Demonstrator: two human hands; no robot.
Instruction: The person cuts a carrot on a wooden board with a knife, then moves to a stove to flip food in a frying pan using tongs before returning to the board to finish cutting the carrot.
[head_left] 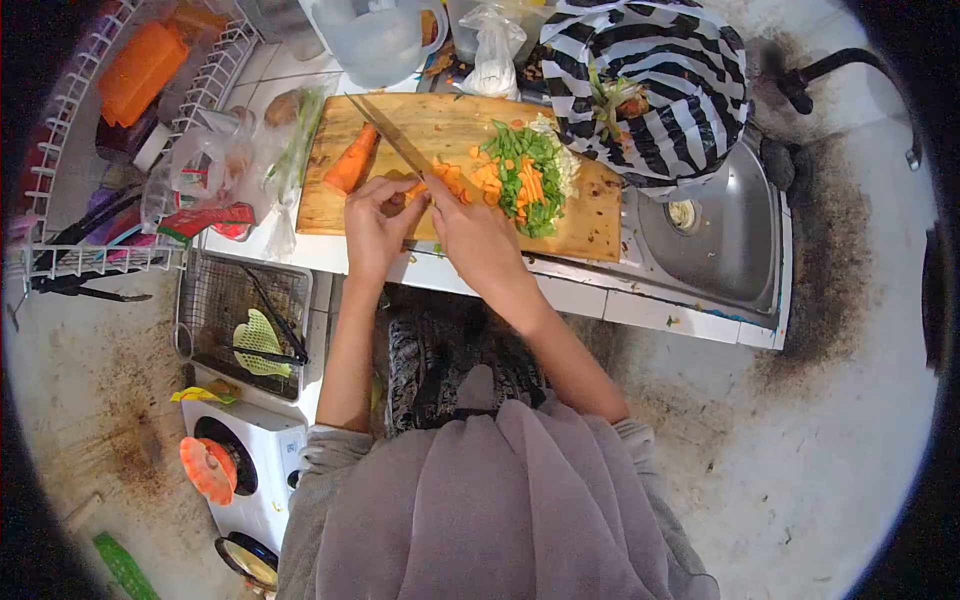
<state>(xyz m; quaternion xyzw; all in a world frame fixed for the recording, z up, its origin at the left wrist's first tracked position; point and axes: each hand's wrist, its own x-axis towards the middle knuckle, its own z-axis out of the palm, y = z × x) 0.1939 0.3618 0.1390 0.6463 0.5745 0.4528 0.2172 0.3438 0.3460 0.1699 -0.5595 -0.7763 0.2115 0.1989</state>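
My right hand [478,238] is closed around the handle of a kitchen knife [388,135], its blade pointing to the far left over the wooden cutting board [590,230]. Fingers bent, my left hand [375,222] pinches a small orange piece of carrot [414,190] close beside the knife. A larger carrot piece [352,160] lies on the board just beyond my left hand. Cut carrot [487,178] is heaped right of the blade, against chopped green vegetable [530,165] and pale shredded vegetable [563,160]. The knife handle is hidden in my palm.
A steel sink [735,250] is at right, with a striped black-and-white bag [690,130] over its far side. A plastic jug [375,45] stands behind the board. Plastic bags [215,165] and green stalks [305,140] lie left, near a wire rack [50,150].
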